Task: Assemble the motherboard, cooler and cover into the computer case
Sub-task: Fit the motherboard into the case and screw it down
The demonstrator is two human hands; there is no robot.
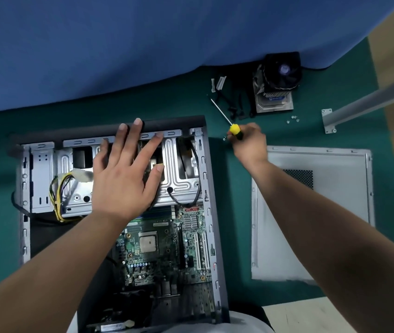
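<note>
— While the left hand point(128, 171) is lying flat with its fingers spread wide over the drive cage point(181, 174), what is the right hand point(247, 144) doing?

— It is curling its fingers round the yellow handle of the screwdriver point(229, 123), just off the case's right wall, with the shaft pointing away toward the blue cloth point(119, 44). A small screw point(224, 139) is lying right beside that hand (whether the fingertips are touching it, I cannot tell).

— So which step is in hand?

— Fastening the motherboard point(164, 246), I would judge. It is already lying inside the computer case point(211, 212), below the cage, with its socket bare. The cooler point(277, 78) is standing well apart on the green mat point(234, 212), up near the cloth, and the cover point(311, 212) is lying flat on the mat to the right of the case, partly under the right forearm.

— And the next move?

— Probably getting a screw onto the driver's tip and bringing it over a mounting hole on the board, keeping the tool upright so the tip is not skating across the components. More screws point(292, 118) are waiting near the cooler.
</note>
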